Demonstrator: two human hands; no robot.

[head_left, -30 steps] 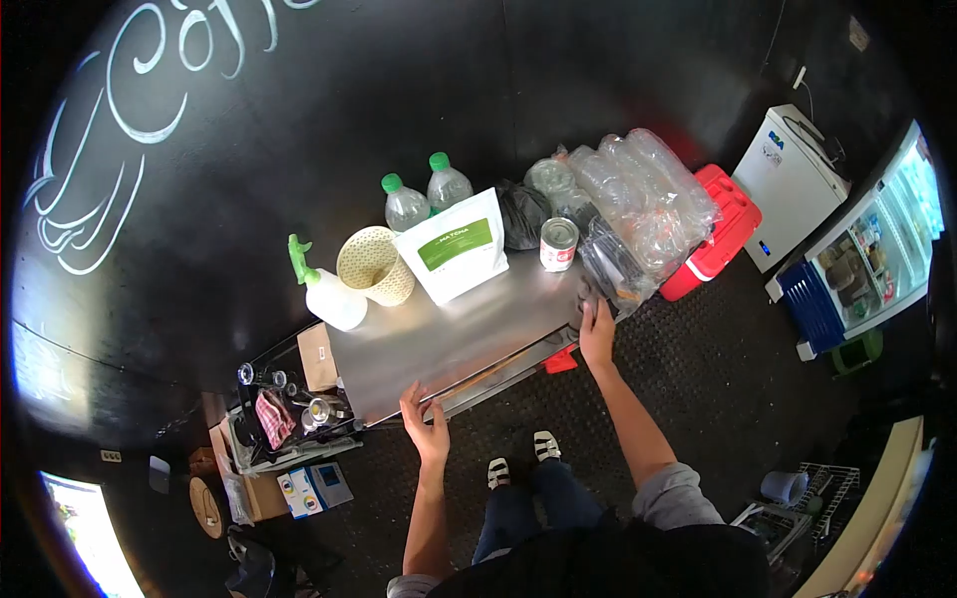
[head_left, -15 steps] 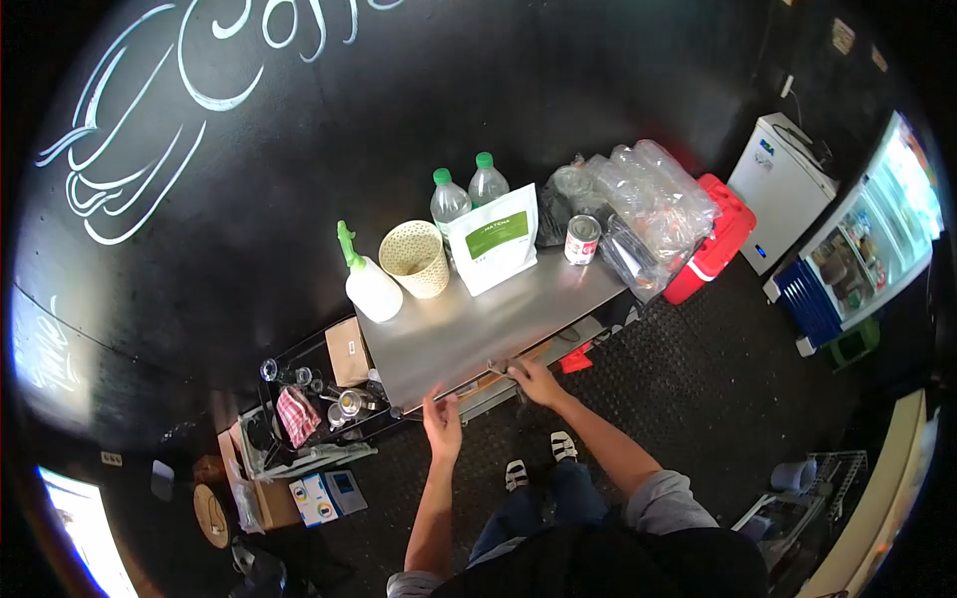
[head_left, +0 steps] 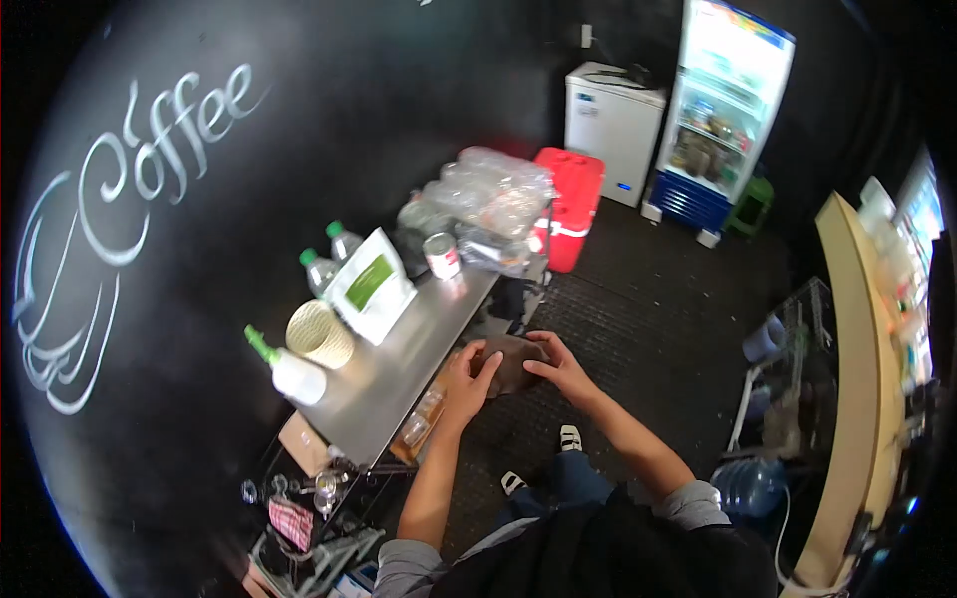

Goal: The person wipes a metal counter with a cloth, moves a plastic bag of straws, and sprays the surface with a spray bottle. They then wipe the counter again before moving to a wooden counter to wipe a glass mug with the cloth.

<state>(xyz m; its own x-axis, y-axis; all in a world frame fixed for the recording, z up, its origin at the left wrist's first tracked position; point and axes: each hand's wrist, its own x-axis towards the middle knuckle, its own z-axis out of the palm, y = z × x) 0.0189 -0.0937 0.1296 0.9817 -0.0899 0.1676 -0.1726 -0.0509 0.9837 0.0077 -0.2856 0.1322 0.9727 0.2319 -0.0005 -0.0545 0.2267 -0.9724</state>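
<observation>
A brown cloth [head_left: 511,367], creased and partly covered by my fingers, is held up between both hands beyond the counter's front edge. My left hand [head_left: 470,384] grips its left side, thumb on top. On the other side, my right hand [head_left: 564,370] pinches it with the thumb over the near face. Left of the hands is the steel counter [head_left: 399,371]. On it stand a white spray bottle [head_left: 299,380] with a green head, a woven cream basket [head_left: 321,335], a white matcha pouch [head_left: 373,289] and a can [head_left: 442,256].
Two green-capped bottles [head_left: 319,271] stand behind the pouch. Bagged plastic cups [head_left: 488,194] fill the counter's far end, beside a red cooler box [head_left: 573,204]. A white freezer [head_left: 613,135] and lit fridge [head_left: 720,115] stand beyond. To the right is a wooden ledge [head_left: 852,399].
The view has turned right. Both hands have left the counter's front edge and come together on the brown cloth, now spread between them away from the counter.
</observation>
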